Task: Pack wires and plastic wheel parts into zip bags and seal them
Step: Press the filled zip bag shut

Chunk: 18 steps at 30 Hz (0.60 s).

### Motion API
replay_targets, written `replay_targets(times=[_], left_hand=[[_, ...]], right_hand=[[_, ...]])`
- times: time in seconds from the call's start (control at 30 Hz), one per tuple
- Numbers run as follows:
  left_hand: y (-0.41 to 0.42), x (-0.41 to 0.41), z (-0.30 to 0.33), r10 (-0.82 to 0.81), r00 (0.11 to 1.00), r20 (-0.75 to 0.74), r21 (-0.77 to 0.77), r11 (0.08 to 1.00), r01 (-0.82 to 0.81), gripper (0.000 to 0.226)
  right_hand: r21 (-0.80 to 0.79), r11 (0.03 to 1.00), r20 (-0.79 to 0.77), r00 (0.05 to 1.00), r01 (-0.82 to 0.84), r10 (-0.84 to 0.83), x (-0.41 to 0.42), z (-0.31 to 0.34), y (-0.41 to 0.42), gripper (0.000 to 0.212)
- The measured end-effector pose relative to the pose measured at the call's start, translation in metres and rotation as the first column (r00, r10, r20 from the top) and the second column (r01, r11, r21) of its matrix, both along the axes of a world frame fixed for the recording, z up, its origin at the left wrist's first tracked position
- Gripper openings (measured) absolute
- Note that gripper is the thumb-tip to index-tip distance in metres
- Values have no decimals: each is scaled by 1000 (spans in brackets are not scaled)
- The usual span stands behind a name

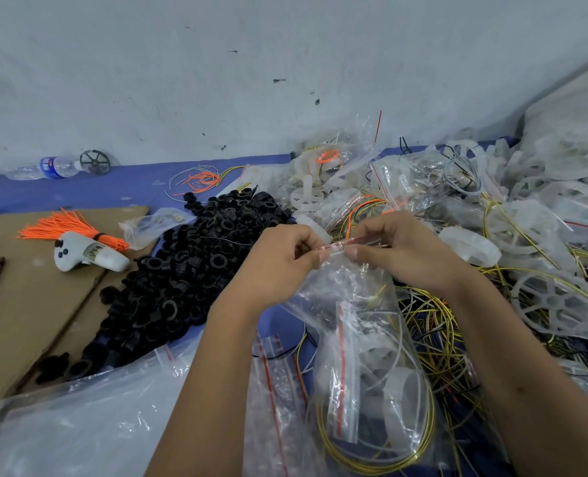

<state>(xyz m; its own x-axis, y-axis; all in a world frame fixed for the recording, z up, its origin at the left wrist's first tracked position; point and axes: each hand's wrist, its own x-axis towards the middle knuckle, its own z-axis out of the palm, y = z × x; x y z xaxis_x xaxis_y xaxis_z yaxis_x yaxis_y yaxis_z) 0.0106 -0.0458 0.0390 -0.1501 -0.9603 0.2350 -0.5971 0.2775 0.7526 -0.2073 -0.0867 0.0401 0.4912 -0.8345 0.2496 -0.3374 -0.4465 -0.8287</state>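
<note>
Over the blue table (141, 187), left hand (285, 256) and right hand (395, 249) pinch a crinkly zip bag (351, 290) at its red-striped top.

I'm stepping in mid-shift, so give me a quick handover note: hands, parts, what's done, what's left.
Left hand and right hand both pinch the red zip strip of one zip bag, held over the blue table.
Seal looks unfinished.
Black rings are heaped left, clear plastic wheels right, yellow wires loose beneath.
Filled bags lie behind.
Left: finish sealing, pack more.
</note>
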Motion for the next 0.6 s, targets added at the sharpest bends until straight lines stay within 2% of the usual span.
replay_targets(times=[0.2, 0.4, 0.5, 0.6], left_hand=[[-1, -4, -3, -5, 1000, 4, -25, 1000, 5, 11], [-1, 2, -4, -22, 999, 40, -15, 1000, 22, 10], [-1, 0, -6, -11, 995, 94, -37, 999, 15, 14], [-2, -3, -5, -2, 996, 92, -62, 998, 8, 9]], right_hand=[[-64, 998, 24, 1000, -2, 4, 11, -4, 1, 4], [-132, 991, -37, 999, 13, -18, 11, -4, 1, 22], [-207, 978, -113, 994, -16, -8, 13, -2, 2, 14], [-212, 977, -84, 996, -31, 14, 15, -1, 4, 8]])
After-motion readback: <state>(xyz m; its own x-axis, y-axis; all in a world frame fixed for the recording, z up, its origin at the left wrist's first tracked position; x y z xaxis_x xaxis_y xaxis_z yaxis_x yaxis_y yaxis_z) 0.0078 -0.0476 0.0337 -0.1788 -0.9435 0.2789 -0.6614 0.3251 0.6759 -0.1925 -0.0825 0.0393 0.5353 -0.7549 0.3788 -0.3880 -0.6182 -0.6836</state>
